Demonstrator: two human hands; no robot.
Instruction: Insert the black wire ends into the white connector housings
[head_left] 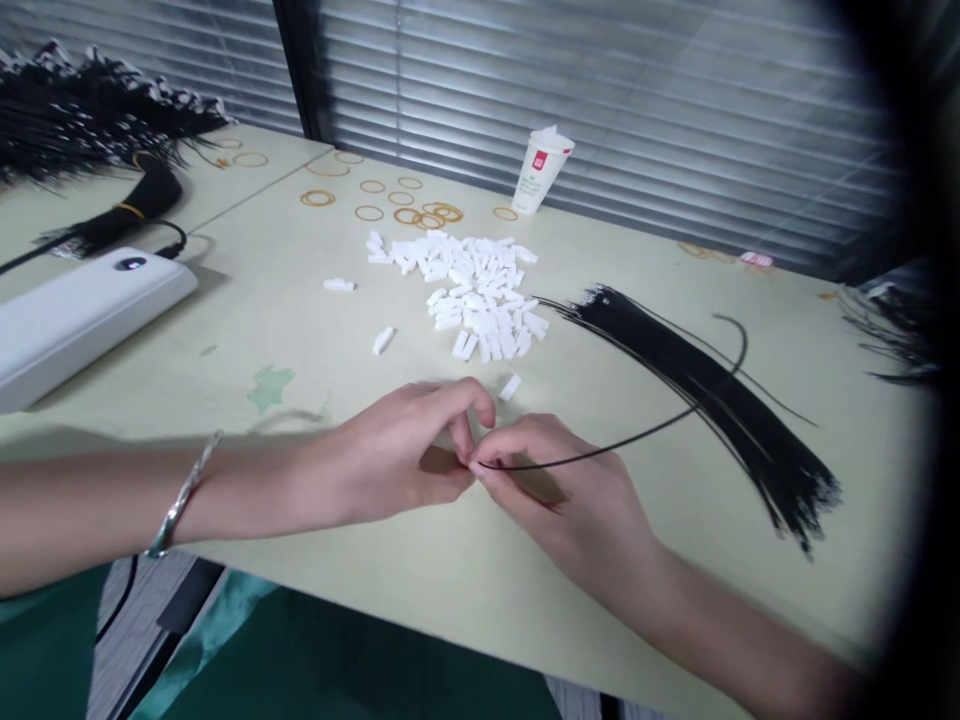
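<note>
Wire [646, 432] is curving over the black bundle [697, 380]; my right hand [589, 500] is pinching its near end, my left hand [390, 455] is meeting there, whether gripping anything I cannot tell.

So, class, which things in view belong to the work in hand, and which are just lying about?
Likely part of the work:
black wire in right hand
wire bundle
white pieces
rubber bands; one circles the left bundle

Apparently just lying about:
paper cup
white device
</note>
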